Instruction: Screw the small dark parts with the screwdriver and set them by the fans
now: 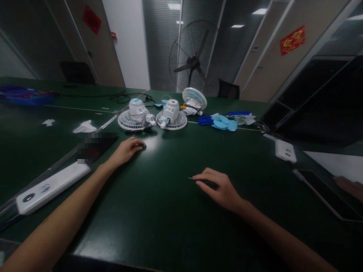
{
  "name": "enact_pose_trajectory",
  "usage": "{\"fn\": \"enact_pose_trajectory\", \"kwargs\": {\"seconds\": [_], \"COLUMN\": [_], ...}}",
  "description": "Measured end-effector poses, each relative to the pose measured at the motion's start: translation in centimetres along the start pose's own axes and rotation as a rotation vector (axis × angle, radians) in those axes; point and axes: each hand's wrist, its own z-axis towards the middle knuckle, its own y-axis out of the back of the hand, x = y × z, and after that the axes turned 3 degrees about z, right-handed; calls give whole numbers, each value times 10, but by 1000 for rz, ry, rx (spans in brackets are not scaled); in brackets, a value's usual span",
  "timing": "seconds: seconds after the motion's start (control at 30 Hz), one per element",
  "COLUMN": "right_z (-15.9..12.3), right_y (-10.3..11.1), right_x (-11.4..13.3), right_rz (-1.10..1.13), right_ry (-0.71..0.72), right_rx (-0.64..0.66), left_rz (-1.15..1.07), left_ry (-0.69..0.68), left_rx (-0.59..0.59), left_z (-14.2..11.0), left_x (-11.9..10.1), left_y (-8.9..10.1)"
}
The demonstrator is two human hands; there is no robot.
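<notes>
My right hand (pixel 217 187) is closed around the dark handle of a small screwdriver (pixel 209 184), whose thin metal shaft points left, just above the table. My left hand (pixel 127 149) reaches forward on the left, its fingers pinching a small dark, shiny object (pixel 141 146) at the tabletop; its kind is too small to tell. Beyond that hand lie two white fan heads (pixel 137 113) (pixel 171 113), grille down with their motor housings up. A third white fan (pixel 194 101) sits tilted behind them, with a dark cord across it.
Light-blue fan blades (pixel 224 122) and dark-blue items (pixel 205 120) lie beyond my right hand. A white power bank-like device (pixel 53 187) is at left, a similar one (pixel 285 150) at right. A phone or tablet (pixel 326 192) lies near another person's hand (pixel 350 187). A blue tray (pixel 30 97) stands far left.
</notes>
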Motion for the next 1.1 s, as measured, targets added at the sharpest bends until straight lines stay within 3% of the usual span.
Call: {"fn": "enact_pose_trajectory", "kwargs": {"seconds": [0.27, 0.43, 0.67, 0.9, 1.1], "right_z": [1, 0, -1, -1, -1], "right_y": [1, 1, 0, 0, 1], "right_x": [2, 2, 0, -2, -1], "right_rz": [11, 9, -21, -33, -2], "right_ry": [-5, -10, -9, -5, -17], "right_rx": [7, 12, 24, 27, 38], "left_rz": [-29, -2, -72, -7, 32], "left_ry": [129, 123, 246, 131, 155], "left_rx": [38, 31, -144, -174, -131], "left_z": [-9, -10, -6, -2, -3], "left_x": [26, 24, -4, -16, -11], "left_y": [26, 33, 16, -2, -2]}}
